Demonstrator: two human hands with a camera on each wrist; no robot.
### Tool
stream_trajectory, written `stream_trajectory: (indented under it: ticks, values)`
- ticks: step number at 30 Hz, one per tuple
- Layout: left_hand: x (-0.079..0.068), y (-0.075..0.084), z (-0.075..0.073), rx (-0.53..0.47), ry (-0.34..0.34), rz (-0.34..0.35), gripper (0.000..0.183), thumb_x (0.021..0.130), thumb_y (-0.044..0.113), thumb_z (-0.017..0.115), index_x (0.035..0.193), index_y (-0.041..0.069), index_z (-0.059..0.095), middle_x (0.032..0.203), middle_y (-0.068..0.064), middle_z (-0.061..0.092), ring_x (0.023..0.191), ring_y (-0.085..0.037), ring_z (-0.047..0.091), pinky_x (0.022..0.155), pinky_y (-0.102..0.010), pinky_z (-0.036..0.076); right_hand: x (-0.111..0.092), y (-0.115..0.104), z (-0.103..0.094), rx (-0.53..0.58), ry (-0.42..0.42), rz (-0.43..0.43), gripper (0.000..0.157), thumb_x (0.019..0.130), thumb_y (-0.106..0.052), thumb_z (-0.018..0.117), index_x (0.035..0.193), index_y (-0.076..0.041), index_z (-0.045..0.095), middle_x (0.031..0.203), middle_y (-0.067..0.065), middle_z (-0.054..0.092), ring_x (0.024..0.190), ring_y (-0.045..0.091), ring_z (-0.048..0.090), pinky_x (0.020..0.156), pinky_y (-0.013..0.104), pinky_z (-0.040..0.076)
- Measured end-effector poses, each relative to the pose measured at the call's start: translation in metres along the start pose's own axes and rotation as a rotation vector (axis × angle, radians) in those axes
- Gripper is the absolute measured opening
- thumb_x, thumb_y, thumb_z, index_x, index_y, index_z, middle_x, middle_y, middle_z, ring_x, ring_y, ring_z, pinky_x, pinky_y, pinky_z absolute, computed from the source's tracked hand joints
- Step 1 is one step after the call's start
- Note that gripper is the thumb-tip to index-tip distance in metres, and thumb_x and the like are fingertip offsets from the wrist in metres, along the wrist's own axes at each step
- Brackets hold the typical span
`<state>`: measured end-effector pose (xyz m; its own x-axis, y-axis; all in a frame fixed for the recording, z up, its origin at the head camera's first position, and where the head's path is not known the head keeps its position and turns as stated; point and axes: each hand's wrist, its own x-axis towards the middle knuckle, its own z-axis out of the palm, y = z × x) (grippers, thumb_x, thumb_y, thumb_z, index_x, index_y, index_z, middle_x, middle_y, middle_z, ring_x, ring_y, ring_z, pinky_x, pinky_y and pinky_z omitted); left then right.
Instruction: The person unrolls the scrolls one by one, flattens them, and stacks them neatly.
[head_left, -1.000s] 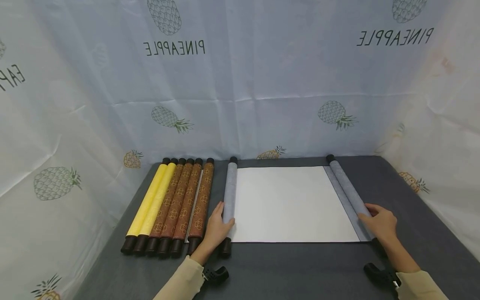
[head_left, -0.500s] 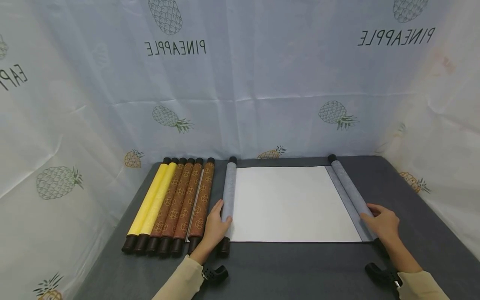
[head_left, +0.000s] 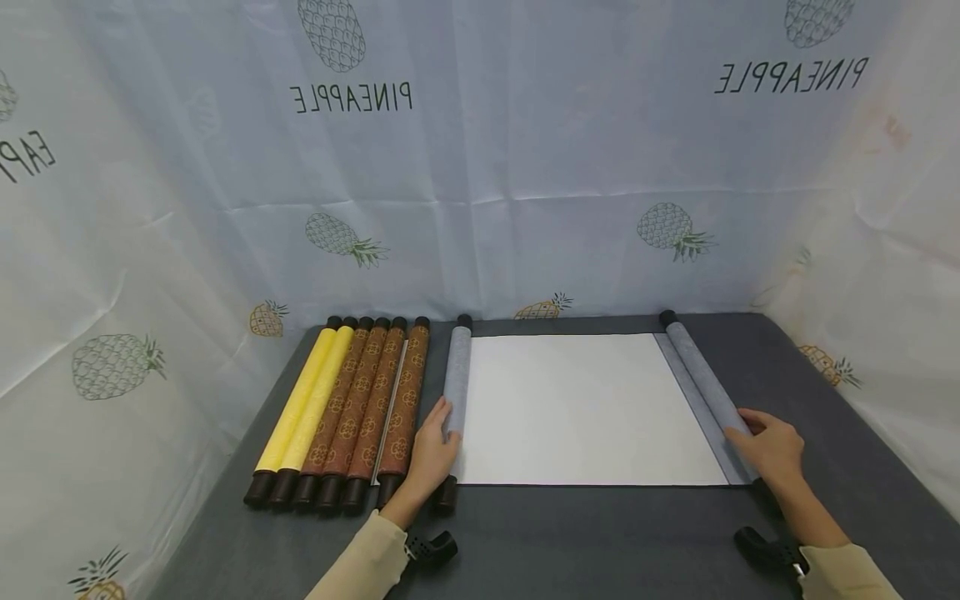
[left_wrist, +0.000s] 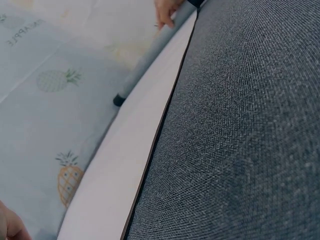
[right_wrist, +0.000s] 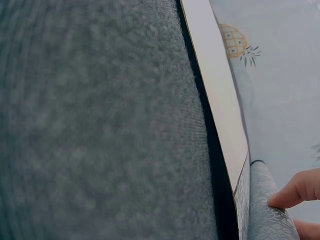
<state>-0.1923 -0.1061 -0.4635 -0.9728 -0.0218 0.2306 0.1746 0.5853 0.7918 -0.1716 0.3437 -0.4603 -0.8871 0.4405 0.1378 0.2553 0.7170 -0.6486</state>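
A partly unrolled scroll (head_left: 570, 408) lies across the dark cloth, its white paper flat between two grey-blue rolls with dark end knobs. My left hand (head_left: 432, 446) grips the left roll (head_left: 457, 367) near its front end, thumb on the paper side. At the front of the right roll (head_left: 701, 367), my right hand (head_left: 768, 447) holds it between thumb and fingers. In the right wrist view the thumb (right_wrist: 290, 192) presses on the patterned right roll (right_wrist: 270, 220). The left wrist view catches only a bit of my left hand (left_wrist: 11, 225) at its lower left corner.
Left of the scroll, two yellow scrolls (head_left: 303, 400) and several brown patterned scrolls (head_left: 367, 400) lie rolled up side by side, the rightmost near my left hand. A pineapple-print curtain (head_left: 480, 167) hangs behind and beside the grey-covered table (head_left: 585, 542).
My right hand and its roll have shifted slightly right. My left hand and its roll have shifted slightly left, so the white paper spans a little wider.
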Motion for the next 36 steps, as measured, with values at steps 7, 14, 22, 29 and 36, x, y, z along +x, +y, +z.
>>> stream_trajectory:
  ticks: [7, 14, 22, 29, 36]
  values:
    - [0.000, 0.002, -0.001, 0.044, -0.048, -0.003, 0.049, 0.087, -0.004, 0.045, 0.134, -0.018, 0.044, 0.146, -0.037, 0.037, 0.137, -0.050, 0.037, 0.109, -0.060, 0.034, 0.001, 0.001, -0.002, 0.002, 0.007, 0.013, 0.047, 0.084, -0.012, 0.062, 0.122, 0.015, 0.056, 0.116, 0.037, 0.059, 0.103, 0.050, 0.055, 0.088, 0.056, 0.038]
    - [0.000, 0.000, 0.001, 0.114, -0.051, -0.008, 0.056, 0.086, 0.003, 0.059, 0.136, -0.017, 0.042, 0.146, -0.036, 0.037, 0.134, -0.051, 0.040, 0.108, -0.060, 0.037, 0.003, 0.006, -0.004, -0.023, 0.011, 0.008, 0.047, 0.084, -0.014, 0.062, 0.121, 0.015, 0.057, 0.114, 0.037, 0.061, 0.100, 0.049, 0.057, 0.081, 0.051, 0.040]
    - [-0.001, -0.003, 0.000, 0.156, -0.069, -0.001, 0.073, 0.075, 0.004, 0.072, 0.137, -0.019, 0.039, 0.145, -0.038, 0.037, 0.133, -0.052, 0.041, 0.107, -0.059, 0.038, 0.005, 0.011, -0.005, -0.030, 0.011, 0.008, 0.046, 0.084, -0.014, 0.062, 0.120, 0.015, 0.057, 0.115, 0.037, 0.060, 0.102, 0.050, 0.057, 0.083, 0.053, 0.040]
    - [-0.001, -0.004, 0.000, 0.171, -0.059, 0.002, 0.072, 0.074, 0.003, 0.070, 0.136, -0.019, 0.040, 0.143, -0.039, 0.039, 0.131, -0.052, 0.043, 0.106, -0.058, 0.040, 0.008, 0.014, -0.006, -0.034, 0.014, 0.031, 0.047, 0.085, -0.014, 0.061, 0.121, 0.015, 0.056, 0.117, 0.037, 0.059, 0.103, 0.050, 0.056, 0.085, 0.055, 0.040]
    - [0.000, -0.006, -0.001, 0.152, -0.042, -0.026, 0.068, 0.077, 0.003, 0.066, 0.137, -0.017, 0.040, 0.144, -0.037, 0.040, 0.132, -0.051, 0.043, 0.106, -0.058, 0.040, 0.008, 0.017, -0.010, -0.041, 0.008, 0.036, 0.047, 0.085, -0.016, 0.061, 0.121, 0.015, 0.056, 0.116, 0.037, 0.059, 0.102, 0.049, 0.056, 0.082, 0.052, 0.040]
